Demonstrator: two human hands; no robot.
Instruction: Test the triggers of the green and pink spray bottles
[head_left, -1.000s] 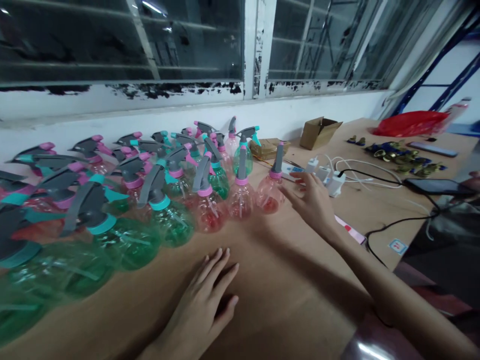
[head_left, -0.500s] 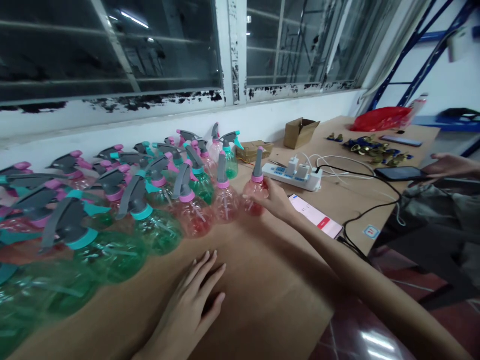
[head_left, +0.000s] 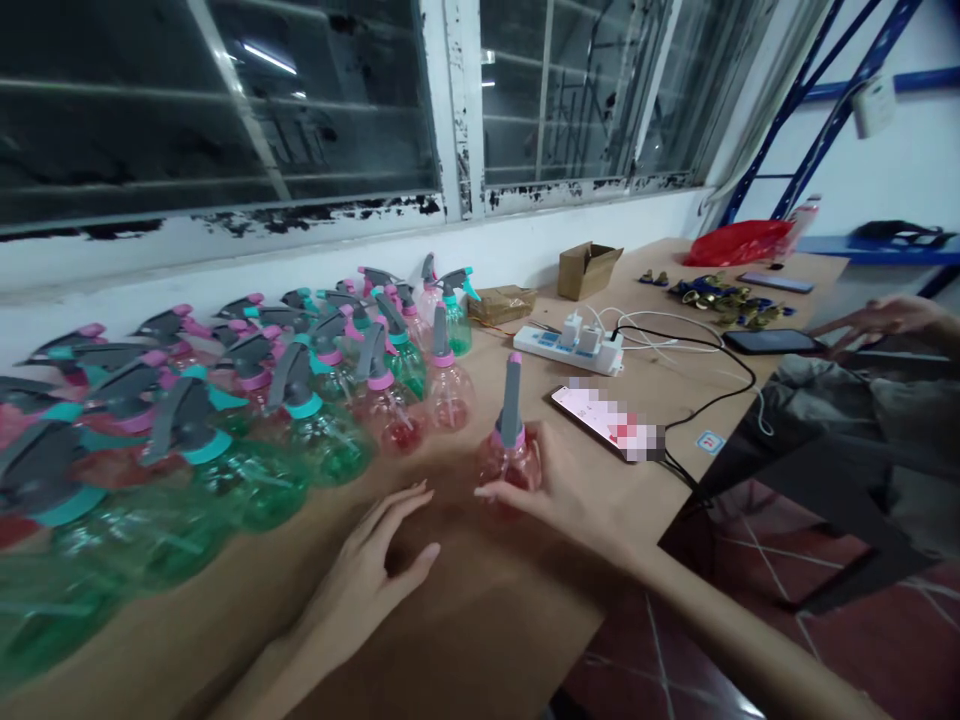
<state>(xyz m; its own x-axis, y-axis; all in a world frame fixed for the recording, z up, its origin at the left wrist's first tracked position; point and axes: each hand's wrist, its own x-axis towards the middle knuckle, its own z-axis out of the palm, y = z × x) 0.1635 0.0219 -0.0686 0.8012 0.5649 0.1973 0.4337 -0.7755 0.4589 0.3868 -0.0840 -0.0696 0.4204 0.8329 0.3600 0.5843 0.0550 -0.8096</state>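
Observation:
My right hand (head_left: 564, 487) is wrapped round the base of a small pink spray bottle (head_left: 509, 452) with a grey trigger head and pink collar, held upright just above the brown table (head_left: 480, 610), apart from the rest. My left hand (head_left: 373, 565) rests on the table to its left, fingers apart and slightly lifted, holding nothing. Several more pink and green spray bottles (head_left: 247, 400) with grey triggers stand crowded along the wall at the left.
A phone (head_left: 609, 421) lies right of the held bottle, a white power strip (head_left: 574, 345) with cables behind it. Further back are a cardboard box (head_left: 588, 268), a red bag (head_left: 739, 243) and small metal parts. Another person's hand (head_left: 881, 318) reaches a dark phone (head_left: 772, 341) at right.
My right hand has taken hold of the nearest pink bottle and drawn it back from the row toward me. My left hand has lifted slightly. The view has swung right.

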